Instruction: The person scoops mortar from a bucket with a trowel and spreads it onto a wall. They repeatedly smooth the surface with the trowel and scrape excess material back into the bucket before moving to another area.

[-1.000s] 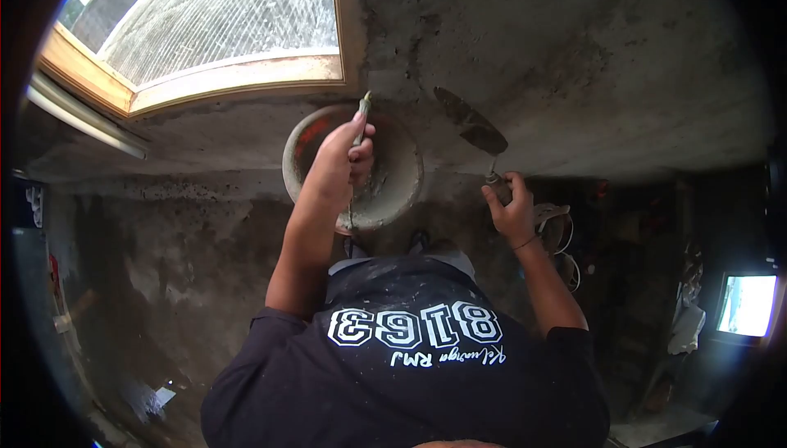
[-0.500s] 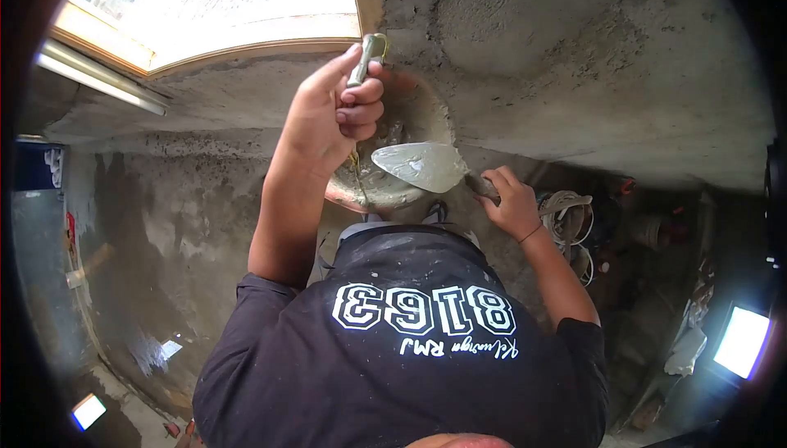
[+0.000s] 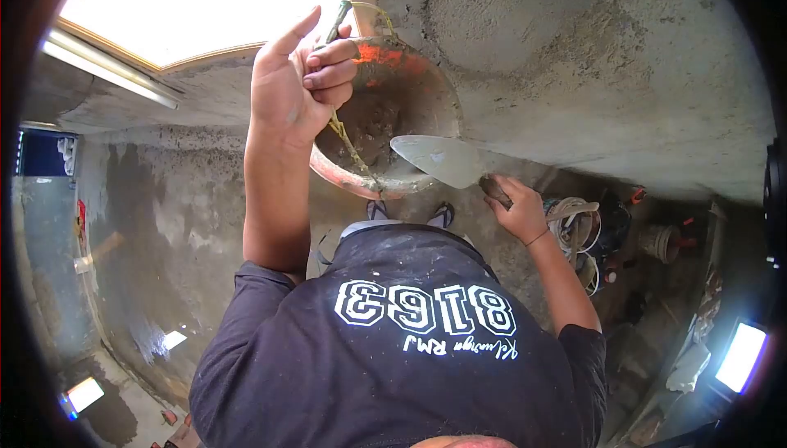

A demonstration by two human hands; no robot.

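Note:
My left hand [image 3: 299, 87] is closed round the dark green grip of a bucket handle [image 3: 343, 12], a thin yellow cord running down from it on both sides. Below hangs or stands a red-orange bucket [image 3: 336, 176] caked with grey mortar [image 3: 385, 124], which lies inside. In my right hand [image 3: 523, 209] is the handle of a pointing trowel [image 3: 443, 159]. Its pale, smeared blade points left and overlaps the bucket's right rim in this view.
A rough plastered wall [image 3: 557, 63] rises ahead, beside a bright window [image 3: 221, 5] with a wooden frame. On the floor to the right lie a coiled hose [image 3: 570, 214] and other gear. My feet [image 3: 443, 214] stand just behind the bucket.
My left hand has moved up and left with the handle, and more of the bucket's inside shows. The trowel has shifted slightly right, and its blade looks less loaded.

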